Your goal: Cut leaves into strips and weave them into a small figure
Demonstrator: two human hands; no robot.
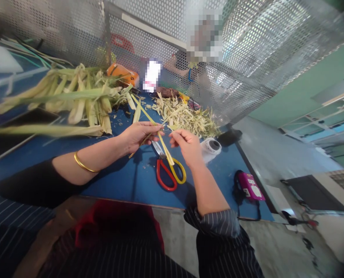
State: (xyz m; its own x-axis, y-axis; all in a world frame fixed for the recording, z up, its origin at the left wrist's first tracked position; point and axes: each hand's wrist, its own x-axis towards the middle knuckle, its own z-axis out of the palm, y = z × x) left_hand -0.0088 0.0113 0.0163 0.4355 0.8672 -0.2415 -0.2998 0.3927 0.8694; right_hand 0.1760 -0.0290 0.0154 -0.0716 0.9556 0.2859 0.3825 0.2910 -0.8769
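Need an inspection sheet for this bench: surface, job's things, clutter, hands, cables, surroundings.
Surface: blue tabletop, scraps scattered on it.
Job's things: yellow-green strip in the left hand; scissors on the table below.
Clutter: stacked leafy pieces, shavings heap, orange item, white roll, purple device.
Hands: left grips the strip; right hand beside it, fingers curled, grip unclear.
Cables: black cord by the purple device.
Surroundings: perforated screen behind; green wall to the right.

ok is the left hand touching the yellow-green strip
Touching. The head view shows the left hand pinching the yellow-green strip, which sticks out on both sides of the grip.
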